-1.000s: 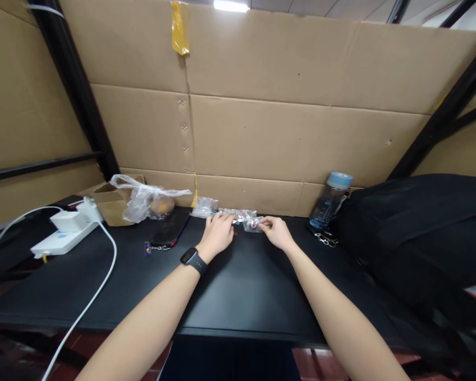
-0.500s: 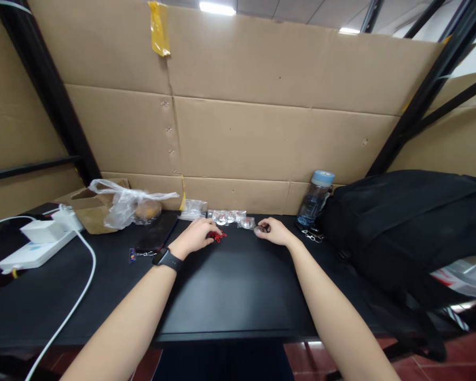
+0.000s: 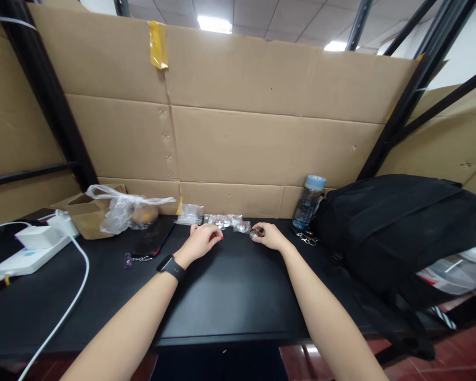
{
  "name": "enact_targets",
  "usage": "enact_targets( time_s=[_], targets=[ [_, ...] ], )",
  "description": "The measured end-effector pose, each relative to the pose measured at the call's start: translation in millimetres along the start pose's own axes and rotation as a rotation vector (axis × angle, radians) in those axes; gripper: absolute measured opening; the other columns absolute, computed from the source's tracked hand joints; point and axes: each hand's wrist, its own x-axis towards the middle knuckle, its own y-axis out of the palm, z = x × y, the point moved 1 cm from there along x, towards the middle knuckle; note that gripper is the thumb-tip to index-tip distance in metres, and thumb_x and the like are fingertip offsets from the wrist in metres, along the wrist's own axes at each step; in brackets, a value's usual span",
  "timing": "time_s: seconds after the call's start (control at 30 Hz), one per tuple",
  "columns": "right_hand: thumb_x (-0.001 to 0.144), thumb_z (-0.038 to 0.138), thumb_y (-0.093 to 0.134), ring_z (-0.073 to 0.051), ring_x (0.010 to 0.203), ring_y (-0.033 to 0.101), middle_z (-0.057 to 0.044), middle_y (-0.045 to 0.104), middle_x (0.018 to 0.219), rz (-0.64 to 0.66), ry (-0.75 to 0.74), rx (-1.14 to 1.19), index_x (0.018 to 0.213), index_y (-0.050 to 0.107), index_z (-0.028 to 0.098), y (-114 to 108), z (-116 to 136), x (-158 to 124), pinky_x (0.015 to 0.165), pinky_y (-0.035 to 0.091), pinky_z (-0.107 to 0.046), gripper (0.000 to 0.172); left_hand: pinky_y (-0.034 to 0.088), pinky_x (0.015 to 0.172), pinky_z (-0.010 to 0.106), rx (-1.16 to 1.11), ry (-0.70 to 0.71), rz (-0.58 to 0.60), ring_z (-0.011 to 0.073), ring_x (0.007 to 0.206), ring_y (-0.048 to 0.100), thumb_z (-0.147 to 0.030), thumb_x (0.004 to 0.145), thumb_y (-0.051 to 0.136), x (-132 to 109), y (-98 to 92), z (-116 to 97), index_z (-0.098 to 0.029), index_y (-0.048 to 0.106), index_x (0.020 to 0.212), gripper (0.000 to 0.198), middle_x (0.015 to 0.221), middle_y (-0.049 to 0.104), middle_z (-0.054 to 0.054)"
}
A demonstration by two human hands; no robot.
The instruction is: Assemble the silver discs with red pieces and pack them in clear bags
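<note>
On the far part of the black tabletop, my left hand (image 3: 201,241), with a dark watch on its wrist, has its fingers curled round a red cord (image 3: 219,237). Only small bits of the cord show at the fingertips. To the right, my right hand (image 3: 270,236) pinches a small round disc (image 3: 255,233) by its edge, close to the table surface. The disc looks clear or silvery; its exact kind cannot be made out. Behind and between the hands lie several small clear packets (image 3: 224,220) with round silvery and red pieces inside.
A clear bag (image 3: 190,214) lies at the back. Leftward are a black pouch (image 3: 153,238), a knotted plastic bag (image 3: 122,214), a cardboard box (image 3: 88,217) and a white power strip (image 3: 27,256). A water bottle (image 3: 308,203) and black backpack (image 3: 396,233) stand right, before the cardboard wall (image 3: 238,143).
The red cord, spread out beneath my left fingertips before, is now mostly hidden inside my closed fingers. My right hand keeps the disc. The view has tilted up slightly.
</note>
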Motion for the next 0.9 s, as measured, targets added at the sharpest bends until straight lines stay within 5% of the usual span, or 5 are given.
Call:
enact_targets(
  time_s=[0.23,0.37,0.47,0.63,0.9],
  targets=[
    [0.073,0.019,0.078,-0.02,0.086,0.065,-0.006,0.07,0.1,-0.123,-0.007,-0.028,0.105,0.071,0.019,-3.4,1.9,0.9,0.082,0.05,-0.031,0.033,0.033,0.098,0.044,-0.064,-0.107,-0.131,0.0253,0.098,0.065,-0.031,0.093,0.06,1.1,-4.4,-14.2,-0.024,0.07,0.092,0.012,0.102,0.075,0.004],
    [0.072,0.023,0.078,-0.019,0.084,0.064,-0.006,0.069,0.104,-0.237,-0.094,0.244,0.105,0.068,0.02,2.5,29.1,0.0,0.077,0.052,-0.031,0.035,0.035,0.1,0.044,-0.149,-0.121,-0.202,0.0252,0.097,0.067,-0.029,0.088,0.068,1.4,-9.0,-20.2,-0.025,0.072,0.089,0.006,0.1,0.076,0.002],
    [0.075,0.032,0.078,-0.021,0.093,0.066,-0.009,0.067,0.117,-0.207,-0.135,0.564,0.112,0.065,0.021,11.6,59.2,-3.9,0.067,0.054,-0.027,0.041,0.037,0.101,0.041,-0.251,-0.114,-0.233,0.0228,0.095,0.069,-0.029,0.087,0.071,1.4,-8.7,-23.4,-0.026,0.073,0.096,0.01,0.095,0.077,0.0],
    [0.072,0.037,0.083,-0.024,0.103,0.067,-0.009,0.068,0.115,-0.149,-0.171,0.773,0.112,0.063,0.022,26.4,96.5,-13.5,0.077,0.057,-0.031,0.047,0.043,0.098,0.039,-0.326,-0.079,-0.257,0.0228,0.102,0.066,-0.03,0.089,0.068,0.7,-3.5,-26.7,-0.028,0.075,0.092,0.008,0.101,0.074,0.001],
    [0.069,0.038,0.087,-0.026,0.101,0.069,-0.01,0.072,0.109,-0.184,-0.17,0.84,0.105,0.066,0.021,33.1,103.4,-16.5,0.074,0.056,-0.031,0.045,0.042,0.104,0.043,-0.27,-0.047,-0.389,0.0254,0.117,0.055,-0.023,0.087,0.069,-0.1,0.2,-28.3,-0.026,0.076,0.09,0.008,0.119,0.058,0.005]
  ],
)
